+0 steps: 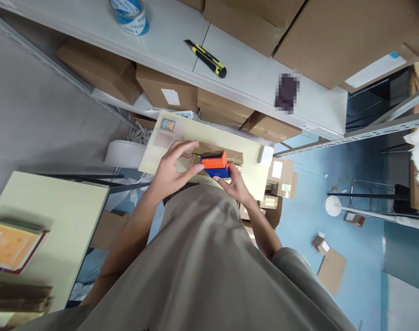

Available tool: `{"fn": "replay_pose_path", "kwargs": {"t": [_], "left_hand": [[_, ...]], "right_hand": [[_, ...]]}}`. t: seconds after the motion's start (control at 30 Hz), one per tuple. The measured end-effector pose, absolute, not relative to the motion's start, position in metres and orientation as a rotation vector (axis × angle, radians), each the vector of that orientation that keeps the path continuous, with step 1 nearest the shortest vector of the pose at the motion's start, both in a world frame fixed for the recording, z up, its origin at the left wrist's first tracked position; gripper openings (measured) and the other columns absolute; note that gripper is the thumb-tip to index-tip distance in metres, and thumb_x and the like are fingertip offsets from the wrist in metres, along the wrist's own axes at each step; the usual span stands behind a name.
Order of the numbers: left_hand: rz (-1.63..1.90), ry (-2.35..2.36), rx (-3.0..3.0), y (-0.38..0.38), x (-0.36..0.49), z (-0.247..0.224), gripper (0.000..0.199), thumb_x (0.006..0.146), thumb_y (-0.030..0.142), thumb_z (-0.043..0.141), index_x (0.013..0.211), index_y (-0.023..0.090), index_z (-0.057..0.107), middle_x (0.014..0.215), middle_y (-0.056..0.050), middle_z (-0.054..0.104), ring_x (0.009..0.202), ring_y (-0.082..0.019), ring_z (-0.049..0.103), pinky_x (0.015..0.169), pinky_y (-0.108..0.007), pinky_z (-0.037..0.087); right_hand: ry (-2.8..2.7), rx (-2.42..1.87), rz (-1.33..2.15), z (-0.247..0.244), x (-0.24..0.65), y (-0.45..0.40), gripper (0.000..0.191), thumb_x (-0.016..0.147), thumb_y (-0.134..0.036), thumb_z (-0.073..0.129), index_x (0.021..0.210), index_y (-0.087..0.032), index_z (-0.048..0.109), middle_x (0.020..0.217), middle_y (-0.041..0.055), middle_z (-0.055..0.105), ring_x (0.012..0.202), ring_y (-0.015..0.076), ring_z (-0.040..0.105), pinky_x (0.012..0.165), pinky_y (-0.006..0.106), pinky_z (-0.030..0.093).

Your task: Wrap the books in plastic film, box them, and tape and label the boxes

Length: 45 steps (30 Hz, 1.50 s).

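An orange and blue object [214,162] with a black strip on top is held up in front of my waist, over a cream table [257,172]. My right hand [235,184] grips its right end between thumb and fingers. At its left side, my left hand [176,165] has its fingers apart, with the thumb tip by the object's edge; whether it touches cannot be made out. Beneath the object, a cardboard box with shiny tape [235,156] lies on the table, partly hidden by the hands.
The shelf [243,59] ahead bears a tape roll [129,16], a yellow and black cutter [206,59] and large cartons [250,23]. A small white box [265,156] stands at the table's right end. Left is another table [64,202] with orange-covered items [11,243].
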<state>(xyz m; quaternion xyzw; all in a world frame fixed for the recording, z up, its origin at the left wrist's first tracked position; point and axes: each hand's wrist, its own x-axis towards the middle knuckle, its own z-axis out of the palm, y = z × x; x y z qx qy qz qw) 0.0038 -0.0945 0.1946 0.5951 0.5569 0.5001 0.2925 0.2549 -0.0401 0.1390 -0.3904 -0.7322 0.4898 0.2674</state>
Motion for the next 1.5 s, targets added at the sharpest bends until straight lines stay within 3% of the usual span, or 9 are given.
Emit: {"fn": "replay_pose_path", "kwargs": {"t": [0.17, 0.33, 0.6, 0.73, 0.93, 1.1, 1.27, 1.5], "left_hand": [[1.220, 1.453, 1.733, -0.093, -0.002, 0.207, 0.045, 0.097, 0.050, 0.075, 0.137, 0.028, 0.072, 0.132, -0.008, 0.071, 0.128, -0.027, 0.066, 0.113, -0.047, 0.056], [1.199, 1.407, 1.750, -0.100, -0.002, 0.211, 0.030, 0.098, 0.052, 0.074, 0.120, 0.032, 0.080, 0.114, -0.005, 0.077, 0.115, -0.026, 0.071, 0.107, -0.048, 0.059], [1.283, 1.466, 1.750, -0.112, -0.002, 0.213, 0.022, 0.097, 0.045, 0.077, 0.114, 0.031, 0.080, 0.108, -0.003, 0.078, 0.108, -0.025, 0.073, 0.104, -0.047, 0.059], [1.233, 1.392, 1.604, -0.113, -0.008, 0.208, 0.029, 0.097, 0.051, 0.075, 0.116, 0.030, 0.080, 0.113, -0.006, 0.077, 0.112, -0.026, 0.072, 0.103, -0.045, 0.060], [1.200, 1.332, 1.092, -0.103, -0.005, 0.159, 0.041, 0.093, 0.059, 0.077, 0.106, 0.020, 0.078, 0.104, -0.006, 0.078, 0.095, -0.021, 0.073, 0.085, -0.032, 0.061], [1.245, 1.285, 0.698, -0.099, 0.014, 0.115, 0.049, 0.083, 0.065, 0.082, 0.091, 0.017, 0.077, 0.088, -0.005, 0.076, 0.075, -0.016, 0.067, 0.069, -0.026, 0.055], [1.283, 1.344, 0.553, -0.099, 0.017, 0.104, 0.048, 0.074, 0.062, 0.089, 0.086, 0.017, 0.077, 0.078, -0.004, 0.073, 0.073, -0.016, 0.065, 0.069, -0.027, 0.054], [1.449, 1.547, 0.453, -0.079, -0.025, 0.068, 0.033, 0.082, 0.049, 0.081, 0.088, 0.017, 0.076, 0.076, -0.002, 0.069, 0.070, -0.014, 0.062, 0.072, -0.027, 0.053]], "right_hand": [[-2.217, -1.039, 1.181, 0.147, 0.264, -0.039, 0.040, 0.100, -0.057, 0.068, 0.121, -0.027, 0.054, 0.108, 0.0085, 0.072, 0.092, 0.0283, 0.070, 0.083, 0.044, 0.060], [-2.354, -0.985, 0.990, 0.149, 0.272, -0.039, 0.036, 0.103, -0.055, 0.065, 0.123, -0.028, 0.052, 0.109, 0.0108, 0.071, 0.092, 0.0303, 0.069, 0.082, 0.047, 0.061], [-2.448, -0.954, 0.934, 0.163, 0.274, -0.039, 0.032, 0.106, -0.053, 0.061, 0.124, -0.028, 0.052, 0.104, 0.0110, 0.069, 0.087, 0.0300, 0.067, 0.079, 0.048, 0.061], [-2.518, -0.970, 0.989, 0.178, 0.273, -0.039, 0.037, 0.102, -0.056, 0.065, 0.121, -0.027, 0.054, 0.096, 0.0082, 0.070, 0.080, 0.0280, 0.066, 0.072, 0.043, 0.059], [-2.589, -1.126, 1.071, 0.199, 0.267, -0.029, 0.042, 0.093, -0.062, 0.072, 0.111, -0.026, 0.062, 0.078, 0.0002, 0.066, 0.061, 0.0197, 0.057, 0.063, 0.034, 0.048], [-2.734, -1.314, 1.289, 0.217, 0.249, -0.016, 0.051, 0.099, -0.076, 0.059, 0.093, -0.025, 0.061, 0.071, -0.0010, 0.063, 0.060, 0.0173, 0.054, 0.060, 0.031, 0.039], [-2.899, -1.469, 1.315, 0.245, 0.243, 0.009, 0.061, 0.097, -0.083, 0.055, 0.097, -0.023, 0.065, 0.079, 0.0028, 0.070, 0.067, 0.0193, 0.062, 0.060, 0.031, 0.038], [-2.978, -1.698, 1.301, 0.284, 0.240, 0.064, 0.068, 0.094, -0.087, 0.055, 0.086, -0.021, 0.065, 0.075, 0.0037, 0.067, 0.065, 0.0175, 0.059, 0.059, 0.031, 0.035]]}}
